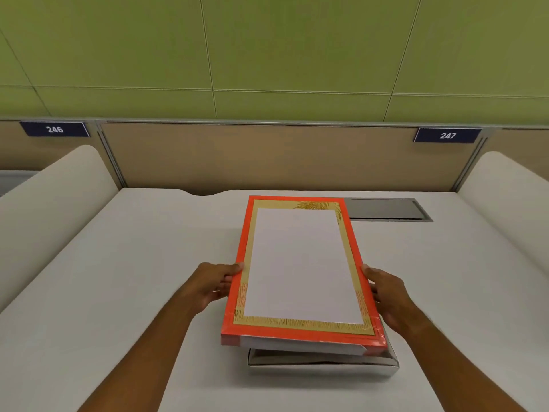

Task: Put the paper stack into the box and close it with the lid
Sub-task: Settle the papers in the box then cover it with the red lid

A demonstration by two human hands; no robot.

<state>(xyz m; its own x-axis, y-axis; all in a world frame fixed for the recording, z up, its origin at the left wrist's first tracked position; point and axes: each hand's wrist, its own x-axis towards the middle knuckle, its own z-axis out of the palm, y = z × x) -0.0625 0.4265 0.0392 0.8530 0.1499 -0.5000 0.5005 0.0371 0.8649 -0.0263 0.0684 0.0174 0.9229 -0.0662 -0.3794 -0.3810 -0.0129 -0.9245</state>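
I hold a flat orange-red lid with a gold patterned border by its two long sides, my left hand on the left edge and my right hand on the right edge. A white rectangle covers its middle; I cannot tell whether this is paper lying on the lid or part of it. The lid hangs slightly tilted just above a shallow white box that stands on the table. Only the box's near wall and right corner show. What is inside the box is hidden by the lid.
The white table is closed in by rounded white dividers at the left and right and a tan partition at the back. A grey cable hatch lies in the tabletop behind the lid.
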